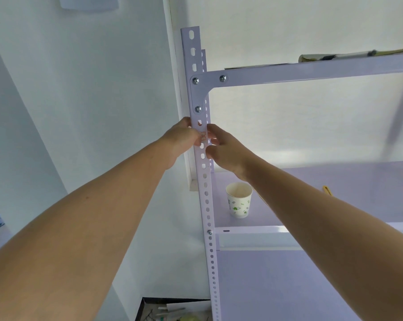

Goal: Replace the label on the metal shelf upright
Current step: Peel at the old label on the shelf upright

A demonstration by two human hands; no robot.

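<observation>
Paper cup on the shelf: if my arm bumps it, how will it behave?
The paper cup looks empty, so it is probably very light and easy to knock over on the smooth shelf. Its thin walls would likely crush under a firm squeeze. Being tapered, it would probably roll in a curve once tipped.

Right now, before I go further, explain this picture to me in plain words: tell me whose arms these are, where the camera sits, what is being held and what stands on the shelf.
There is no machine here: these are a person's two bare arms, filmed by one wide camera worn on the head, looking up along them. The left hand grips the metal shelf upright, a white post full of holes. The right hand has its fingertips at a small label with orange marks on that post; whether it pinches or presses it is unclear. On the shelf behind stands a paper cup, upright and untouched.
</observation>
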